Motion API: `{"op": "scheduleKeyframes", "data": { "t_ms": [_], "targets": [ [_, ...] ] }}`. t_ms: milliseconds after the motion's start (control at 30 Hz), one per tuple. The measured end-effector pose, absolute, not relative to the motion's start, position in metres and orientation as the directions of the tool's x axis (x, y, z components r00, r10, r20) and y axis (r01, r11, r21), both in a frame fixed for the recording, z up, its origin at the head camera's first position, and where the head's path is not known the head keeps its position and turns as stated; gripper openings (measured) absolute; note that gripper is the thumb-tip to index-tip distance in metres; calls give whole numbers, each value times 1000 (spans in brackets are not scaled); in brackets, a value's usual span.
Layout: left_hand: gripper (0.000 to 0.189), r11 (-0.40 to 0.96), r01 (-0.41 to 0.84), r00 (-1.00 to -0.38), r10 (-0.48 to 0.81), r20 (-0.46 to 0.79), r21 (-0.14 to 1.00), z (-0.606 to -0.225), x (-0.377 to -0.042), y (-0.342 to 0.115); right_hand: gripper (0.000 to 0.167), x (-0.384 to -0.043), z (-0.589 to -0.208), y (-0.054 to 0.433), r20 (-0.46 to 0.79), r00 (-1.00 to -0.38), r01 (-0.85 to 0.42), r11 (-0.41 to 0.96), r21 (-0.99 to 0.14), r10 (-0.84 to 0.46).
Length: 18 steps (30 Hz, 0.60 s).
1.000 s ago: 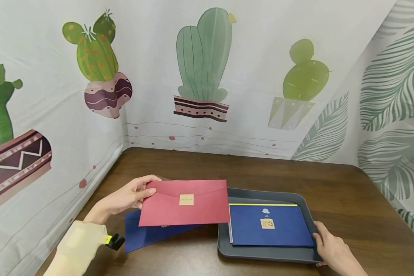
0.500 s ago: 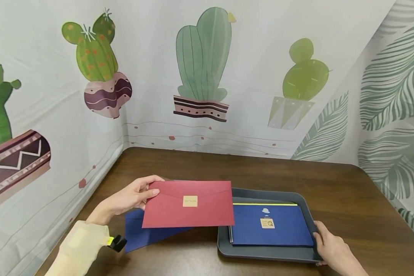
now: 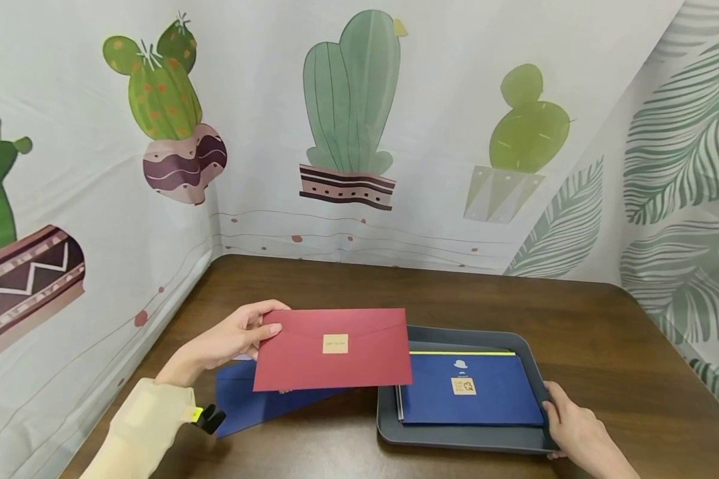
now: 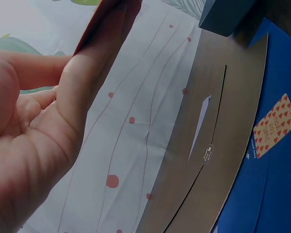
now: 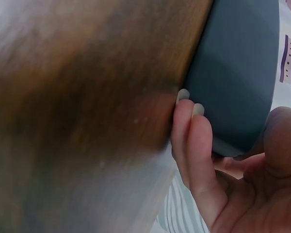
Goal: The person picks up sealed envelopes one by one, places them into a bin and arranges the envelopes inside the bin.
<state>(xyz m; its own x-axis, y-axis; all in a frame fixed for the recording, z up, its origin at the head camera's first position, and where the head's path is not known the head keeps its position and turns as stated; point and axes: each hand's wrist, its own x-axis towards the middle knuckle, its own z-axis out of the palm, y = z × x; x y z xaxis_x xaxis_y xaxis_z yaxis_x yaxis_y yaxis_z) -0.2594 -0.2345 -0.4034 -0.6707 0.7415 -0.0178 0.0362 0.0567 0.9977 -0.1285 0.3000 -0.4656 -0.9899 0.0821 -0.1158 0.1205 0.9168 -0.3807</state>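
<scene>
My left hand (image 3: pixel 234 336) pinches a red envelope (image 3: pixel 371 356) by its far left corner, thumb on the face with the square gold sticker. The envelope is raised, and its right end overlaps the tray in the head view. A blue envelope (image 3: pixel 239 406) lies on the table below it, partly covered. My right hand (image 3: pixel 584 426) grips the right side of a dark grey tray (image 3: pixel 455 439); in the right wrist view, fingertips (image 5: pixel 200 131) press its outer wall. Inside the tray, another blue envelope (image 3: pixel 497 402) with a white hat print and gold sticker tops a stack.
A yellow edge (image 3: pixel 455 352) shows at the back of the stack. The left wrist view shows a brown envelope (image 4: pixel 233 107) beside a blue one on the table. A cactus-print cloth (image 3: pixel 437 133) hangs behind the brown wooden table (image 3: pixel 605 332).
My left hand has carried the red envelope slightly rightward, farther over the tray's left side. My right hand and the tray stay put.
</scene>
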Motion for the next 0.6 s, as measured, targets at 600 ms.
{"op": "scheduleKeyframes", "data": {
  "t_ms": [600],
  "targets": [
    [34,107,29,-715,698,-54,994,-413,-263,-205,34,-129,-465,300,-154,-984,145,907,-396,90]
  ]
}}
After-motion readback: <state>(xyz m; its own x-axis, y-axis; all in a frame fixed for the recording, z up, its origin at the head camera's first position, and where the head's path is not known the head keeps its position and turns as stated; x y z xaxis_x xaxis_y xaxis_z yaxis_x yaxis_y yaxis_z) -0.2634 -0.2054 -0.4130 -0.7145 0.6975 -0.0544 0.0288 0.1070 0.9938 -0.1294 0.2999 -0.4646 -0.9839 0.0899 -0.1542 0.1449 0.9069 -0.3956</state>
